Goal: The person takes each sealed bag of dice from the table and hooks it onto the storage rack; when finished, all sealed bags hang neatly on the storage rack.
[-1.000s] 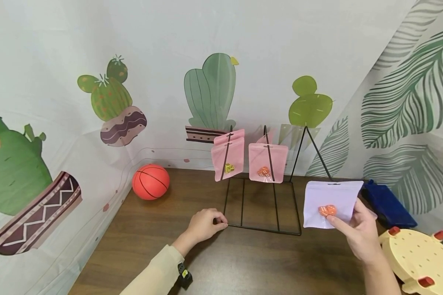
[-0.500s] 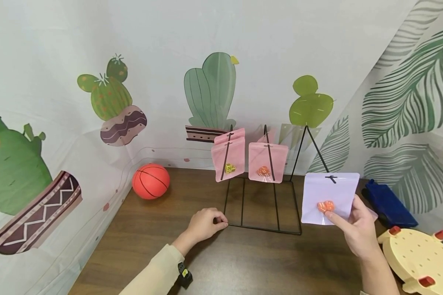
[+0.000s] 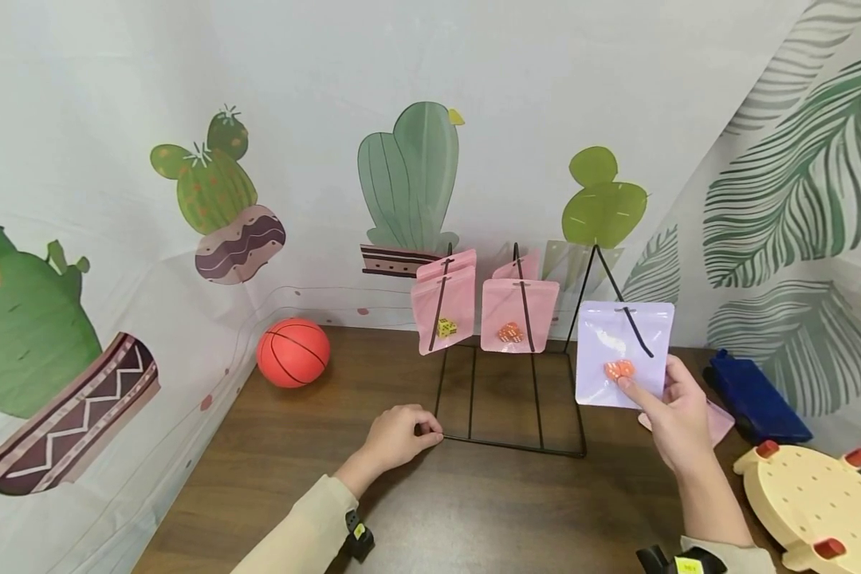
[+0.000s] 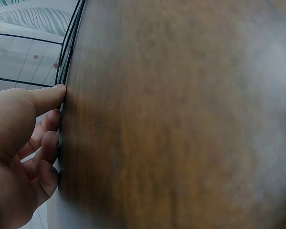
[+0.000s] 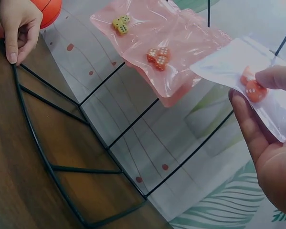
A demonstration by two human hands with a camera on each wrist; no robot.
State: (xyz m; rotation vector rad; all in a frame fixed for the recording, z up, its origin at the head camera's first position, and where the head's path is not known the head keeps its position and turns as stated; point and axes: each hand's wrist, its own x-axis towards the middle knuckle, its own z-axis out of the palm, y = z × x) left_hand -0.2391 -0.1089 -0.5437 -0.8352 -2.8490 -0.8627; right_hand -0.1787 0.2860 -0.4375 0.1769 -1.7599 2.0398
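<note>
My right hand (image 3: 678, 422) pinches a lilac zip bag (image 3: 591, 351) low on its right side, the thumb beside the orange dice (image 3: 619, 369) inside. The right prong (image 3: 637, 331) of a black wire display rack (image 3: 513, 446) passes through the bag's top slot, its tip showing in front. At the rack's front left corner, my left hand (image 3: 400, 436) pinches the base wire between thumb and finger. On the left prong hang pink zip bags (image 3: 426, 299), the front one with yellow dice (image 3: 446, 327). Another pink bag (image 3: 538, 311) with orange dice hangs on the middle prong, one more behind it.
A pink bag (image 3: 721, 424) lies on the table behind my right hand. Beside it are a blue pouch (image 3: 760, 399) and a cream round stand (image 3: 818, 494) with red pegs. A small red basketball (image 3: 292, 353) sits back left. A printed cloth hangs behind.
My right hand has moved back and left with the lilac bag, bringing its slot onto the right prong and farther along it. The left hand stays at the rack's corner.
</note>
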